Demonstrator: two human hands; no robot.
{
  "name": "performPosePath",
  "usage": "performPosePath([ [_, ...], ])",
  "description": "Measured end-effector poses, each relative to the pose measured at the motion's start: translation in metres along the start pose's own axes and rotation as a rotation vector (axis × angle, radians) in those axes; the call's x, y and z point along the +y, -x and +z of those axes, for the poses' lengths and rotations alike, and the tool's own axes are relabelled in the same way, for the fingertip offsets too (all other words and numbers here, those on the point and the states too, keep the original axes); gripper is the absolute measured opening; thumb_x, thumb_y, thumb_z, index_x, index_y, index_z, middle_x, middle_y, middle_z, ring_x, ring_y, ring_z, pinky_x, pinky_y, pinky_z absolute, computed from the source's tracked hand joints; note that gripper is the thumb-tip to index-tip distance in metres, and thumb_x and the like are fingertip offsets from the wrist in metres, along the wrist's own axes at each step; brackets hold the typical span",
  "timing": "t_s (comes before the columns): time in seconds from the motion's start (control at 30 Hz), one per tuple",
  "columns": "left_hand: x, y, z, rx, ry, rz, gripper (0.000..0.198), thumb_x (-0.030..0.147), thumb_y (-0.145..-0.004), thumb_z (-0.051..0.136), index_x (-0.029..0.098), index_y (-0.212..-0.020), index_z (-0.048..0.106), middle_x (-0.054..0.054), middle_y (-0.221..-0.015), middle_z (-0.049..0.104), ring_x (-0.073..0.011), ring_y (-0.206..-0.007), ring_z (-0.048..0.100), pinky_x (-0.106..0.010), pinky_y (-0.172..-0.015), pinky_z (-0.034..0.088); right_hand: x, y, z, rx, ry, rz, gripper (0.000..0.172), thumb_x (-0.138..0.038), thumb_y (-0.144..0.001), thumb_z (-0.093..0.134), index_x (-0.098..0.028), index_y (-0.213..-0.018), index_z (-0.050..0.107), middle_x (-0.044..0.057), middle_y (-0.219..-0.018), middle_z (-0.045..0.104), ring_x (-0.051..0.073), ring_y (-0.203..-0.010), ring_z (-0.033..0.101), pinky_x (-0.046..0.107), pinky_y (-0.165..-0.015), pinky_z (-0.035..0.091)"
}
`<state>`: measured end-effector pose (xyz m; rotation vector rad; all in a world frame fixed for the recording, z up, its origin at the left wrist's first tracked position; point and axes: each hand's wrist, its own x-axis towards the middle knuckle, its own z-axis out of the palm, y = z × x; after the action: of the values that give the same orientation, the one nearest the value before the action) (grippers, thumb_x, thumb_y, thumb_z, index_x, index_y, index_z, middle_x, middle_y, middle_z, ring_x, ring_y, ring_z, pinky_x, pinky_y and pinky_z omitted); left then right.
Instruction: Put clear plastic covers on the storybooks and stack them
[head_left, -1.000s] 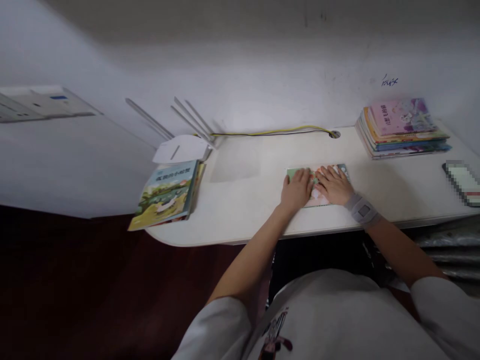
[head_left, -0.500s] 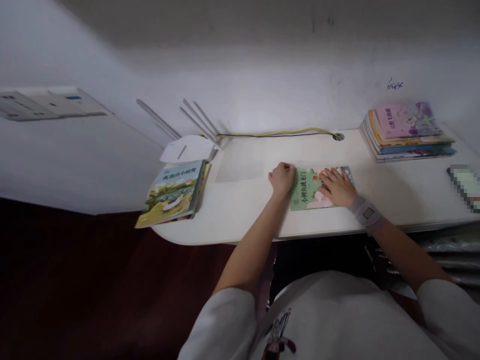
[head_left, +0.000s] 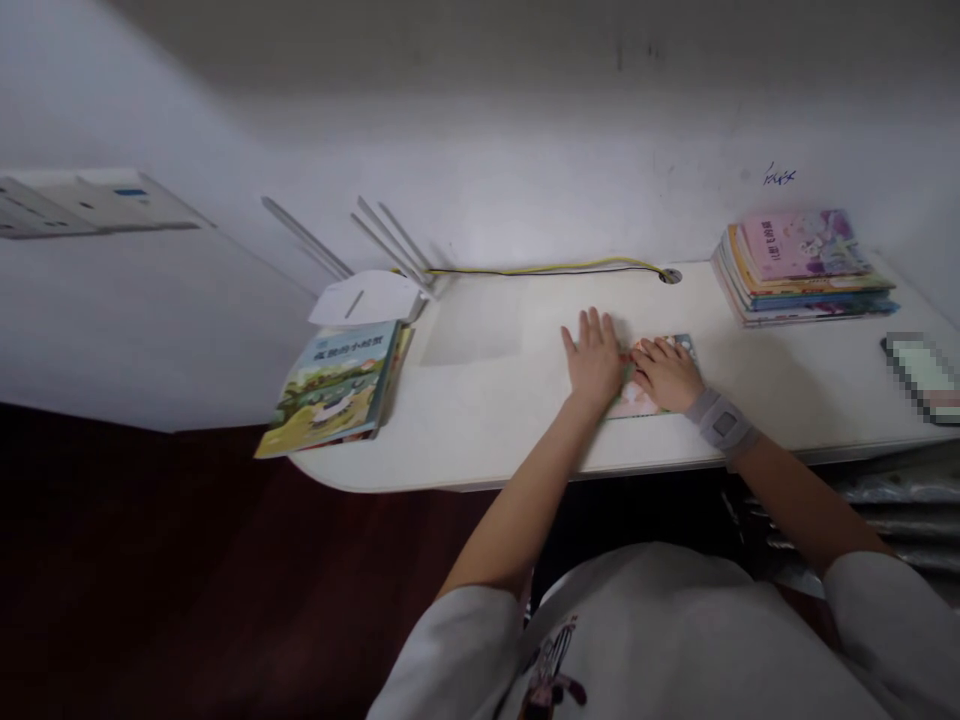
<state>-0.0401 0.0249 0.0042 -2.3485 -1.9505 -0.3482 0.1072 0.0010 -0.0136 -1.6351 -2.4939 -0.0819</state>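
A green picture book (head_left: pixel 637 403) lies flat on the white desk (head_left: pixel 495 420), mostly covered by my hands. My left hand (head_left: pixel 595 358) rests on the left part of its cover, fingers stretched out and pointing away from me. On the right part lies my right hand (head_left: pixel 670 375), palm down with its fingers flat. The wrist above it wears a grey band (head_left: pixel 722 424). The book's title is hidden under my left hand; pink and orange cover art shows between and around the fingers.
At the left edge lie picture books (head_left: pixel 334 385), in front of a white router (head_left: pixel 366 298) with upright antennas. A stack of books (head_left: pixel 802 265) stands at the back right, a phone (head_left: pixel 930 380) nearer. A yellow cable (head_left: pixel 555 266) runs along the wall into a hole.
My left hand has gone from a closed hand at the book's left edge to an open one lying on the cover. My right hand stays on the book. The view has shifted slightly.
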Motion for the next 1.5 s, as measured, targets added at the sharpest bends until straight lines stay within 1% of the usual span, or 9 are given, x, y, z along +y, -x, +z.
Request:
performPosePath([
  [0.13,0.015,0.015,0.012,-0.158,0.063,0.116,0.056,0.034,-0.098,0.016,0.012,-0.147,0.034,-0.012,-0.155,0.032,-0.0282,-0.145,0.022,-0.055,-0.114,0.019,0.008,0.001,0.003,0.052,-0.062,0.011,0.044,-0.026,-0.097,0.031,-0.014,-0.135,0.051,0.013,-0.142,0.051,0.029,-0.132,0.040,0.047,-0.109,0.028],
  [0.23,0.015,0.015,0.017,-0.179,0.070,0.117,0.057,0.038,-0.098,0.016,0.015,-0.148,0.032,-0.010,-0.156,0.030,-0.0287,-0.145,0.023,-0.057,-0.114,0.020,0.028,0.004,0.001,0.041,-0.082,-0.022,0.042,-0.021,-0.096,0.032,-0.012,-0.129,0.056,0.015,-0.135,0.056,0.025,-0.126,0.046,0.041,-0.107,0.032],
  [0.33,0.014,0.013,0.015,-0.188,0.075,0.113,0.058,0.037,-0.098,0.016,0.014,-0.148,0.032,-0.011,-0.156,0.030,-0.0293,-0.145,0.023,-0.057,-0.114,0.019,0.042,0.002,-0.009,0.093,0.013,0.117,0.041,-0.022,-0.095,0.033,-0.008,-0.123,0.060,0.021,-0.132,0.056,0.030,-0.124,0.047,0.048,-0.105,0.031],
  [0.43,0.014,0.014,0.013,-0.196,0.070,0.111,0.058,0.036,-0.098,0.016,0.013,-0.149,0.031,-0.012,-0.157,0.029,-0.0296,-0.146,0.021,-0.058,-0.115,0.017,0.030,-0.006,-0.016,0.149,0.021,0.136,0.046,-0.028,-0.098,0.030,-0.004,-0.127,0.056,0.023,-0.140,0.050,0.033,-0.133,0.039,0.051,-0.108,0.027],
  [0.63,0.007,0.014,0.015,-0.288,0.033,0.152,0.063,0.035,-0.094,0.031,0.017,-0.153,0.020,-0.010,-0.160,0.019,-0.0296,-0.148,0.014,-0.056,-0.116,0.013,-0.016,-0.022,0.001,-0.007,-0.181,-0.053,0.063,-0.048,-0.099,0.022,-0.010,-0.148,0.033,0.012,-0.153,0.036,0.024,-0.141,0.032,0.044,-0.113,0.027],
  [0.9,-0.001,0.014,0.011,-0.256,0.049,0.161,0.059,0.044,-0.097,0.023,0.022,-0.151,0.027,-0.007,-0.159,0.024,-0.0263,-0.146,0.020,-0.051,-0.116,0.017,0.018,-0.006,0.003,-0.014,-0.038,-0.036,0.063,-0.054,-0.096,0.031,-0.014,-0.143,0.044,0.014,-0.152,0.039,0.031,-0.140,0.032,0.047,-0.114,0.023],
  [1.2,-0.031,0.013,0.003,-0.301,0.052,-0.001,0.063,0.050,-0.097,0.020,0.018,-0.151,0.027,-0.009,-0.158,0.025,-0.0242,-0.146,0.022,-0.051,-0.116,0.021,0.043,0.004,-0.001,-0.018,-0.056,0.033,0.052,-0.041,-0.096,0.037,-0.017,-0.141,0.046,0.013,-0.149,0.043,0.029,-0.137,0.036,0.047,-0.109,0.029],
  [1.4,-0.039,0.014,0.010,-0.220,0.029,-0.173,0.069,0.048,-0.096,0.028,0.001,-0.145,0.033,-0.022,-0.153,0.032,-0.0318,-0.144,0.026,-0.048,-0.116,0.025,0.043,0.001,-0.002,0.014,-0.079,0.001,0.051,-0.041,-0.095,0.039,-0.014,-0.137,0.050,0.014,-0.142,0.050,0.029,-0.132,0.041,0.043,-0.109,0.031],
  [1.5,-0.044,0.013,0.011,-0.159,0.090,-0.201,0.058,0.042,-0.095,0.035,0.004,-0.139,0.042,-0.021,-0.150,0.038,-0.0317,-0.142,0.031,-0.048,-0.114,0.027,0.043,0.001,-0.001,0.035,-0.085,-0.011,0.049,-0.039,-0.094,0.040,-0.014,-0.135,0.051,0.015,-0.140,0.051,0.029,-0.130,0.043,0.044,-0.108,0.032],
])
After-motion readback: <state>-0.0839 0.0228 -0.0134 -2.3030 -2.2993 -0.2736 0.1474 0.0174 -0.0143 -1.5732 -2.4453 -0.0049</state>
